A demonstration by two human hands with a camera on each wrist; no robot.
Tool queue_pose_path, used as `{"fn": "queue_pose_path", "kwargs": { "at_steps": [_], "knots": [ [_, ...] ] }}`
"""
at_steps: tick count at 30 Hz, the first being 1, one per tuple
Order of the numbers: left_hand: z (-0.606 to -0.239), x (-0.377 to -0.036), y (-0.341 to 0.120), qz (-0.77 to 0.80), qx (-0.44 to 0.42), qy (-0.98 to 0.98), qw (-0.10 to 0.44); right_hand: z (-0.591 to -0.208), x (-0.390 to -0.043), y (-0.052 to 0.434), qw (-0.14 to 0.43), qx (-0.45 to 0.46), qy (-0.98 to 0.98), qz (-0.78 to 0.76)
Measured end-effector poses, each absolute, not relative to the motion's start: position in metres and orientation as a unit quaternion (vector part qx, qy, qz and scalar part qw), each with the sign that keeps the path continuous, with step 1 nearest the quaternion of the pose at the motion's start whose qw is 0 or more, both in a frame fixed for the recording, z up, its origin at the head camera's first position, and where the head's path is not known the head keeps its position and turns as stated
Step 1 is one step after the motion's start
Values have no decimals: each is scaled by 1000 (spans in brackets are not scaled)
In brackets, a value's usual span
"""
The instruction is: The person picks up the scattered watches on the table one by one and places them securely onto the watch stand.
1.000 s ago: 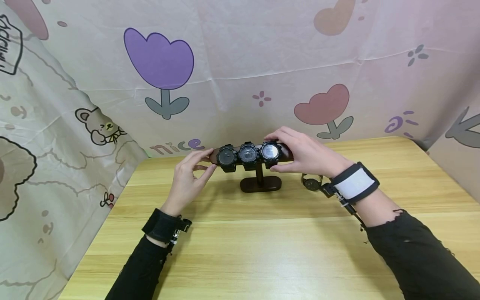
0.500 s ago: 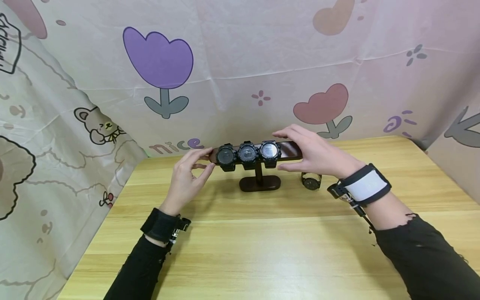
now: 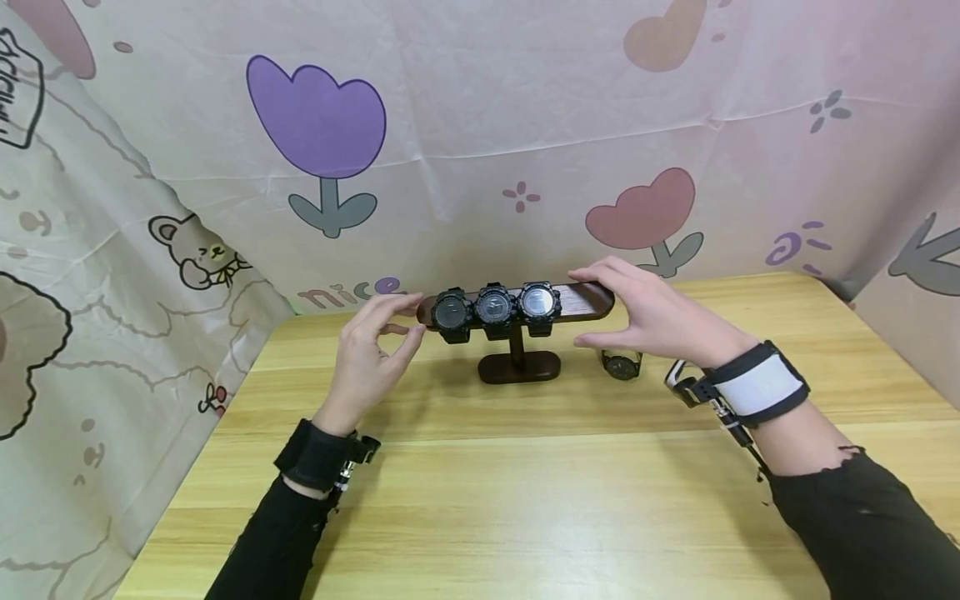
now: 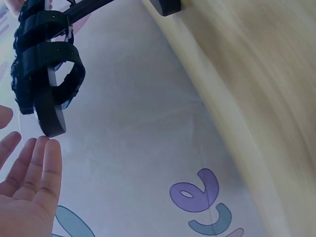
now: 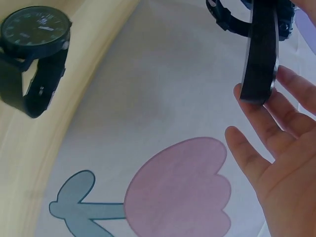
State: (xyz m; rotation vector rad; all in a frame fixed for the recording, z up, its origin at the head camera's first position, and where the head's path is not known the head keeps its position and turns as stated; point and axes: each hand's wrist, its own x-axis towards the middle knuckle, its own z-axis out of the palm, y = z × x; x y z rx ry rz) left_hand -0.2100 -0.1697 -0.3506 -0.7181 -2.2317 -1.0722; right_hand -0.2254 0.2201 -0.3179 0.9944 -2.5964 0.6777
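Watch stand (image 3: 581, 302) is already hung with three wristwatches (image 3: 494, 307), a fourth watch (image 3: 621, 367) is apparently left, on the desk (image 3: 480, 500), and left hand (image 3: 371, 352) and right hand (image 3: 654, 315) are spread, fingers apart, at the stand's ends.

The watch stand (image 3: 588, 302) looks like dark brown wood, smooth and polished, with faint grain along its bar. The three watches (image 3: 495, 308) on it have matt black, plastic-looking cases; the rightmost face shines like glass. The loose watch (image 5: 35, 29) has a smooth, glossy face; its band's material is unclear. The surface (image 3: 525, 500) has pale wood grain under a smooth, lightly glossy finish. The backdrop (image 3: 465, 108) is creased, printed cloth with a slight sheen. The sleeves (image 3: 870, 517) are matt black cloth, the right one frayed.
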Motion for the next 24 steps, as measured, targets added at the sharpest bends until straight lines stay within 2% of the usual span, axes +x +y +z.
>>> {"fn": "queue_pose_path", "kwargs": {
  "at_steps": [24],
  "knots": [
    [-338, -190, -153, -364, -324, -814, 317, -336, -219, 244, 124, 294, -913, 255]
  ]
}}
